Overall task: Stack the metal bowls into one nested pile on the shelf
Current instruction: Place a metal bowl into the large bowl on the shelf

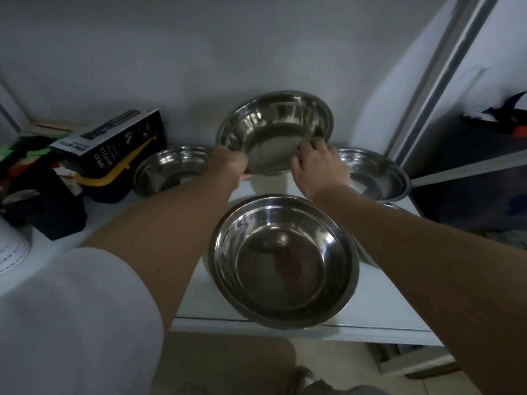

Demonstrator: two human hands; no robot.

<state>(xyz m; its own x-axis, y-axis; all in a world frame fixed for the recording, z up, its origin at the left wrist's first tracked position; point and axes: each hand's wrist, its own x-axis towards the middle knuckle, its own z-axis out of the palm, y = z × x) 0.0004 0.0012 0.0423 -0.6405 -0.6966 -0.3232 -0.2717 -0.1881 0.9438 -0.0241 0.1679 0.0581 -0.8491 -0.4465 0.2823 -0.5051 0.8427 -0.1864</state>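
Several shiny metal bowls are on the white shelf [379, 315]. Both hands hold one bowl [273, 129] tilted towards me above the back of the shelf: my left hand [228, 163] grips its left rim and my right hand [316, 163] its lower right rim. A nested pile of bowls [282, 260] sits at the front edge, overhanging it slightly. One bowl [171, 172] rests at the back left and another bowl [376, 175] at the back right. Part of a further bowl [368, 255] shows under my right forearm.
A black spray bottle box [114, 138] with a yellow tool [114, 172] leans at the left, over dark items [42, 206]. A white perforated object [11, 252] is at the far left. A metal frame post [445, 75] and dark bags [484, 166] stand right.
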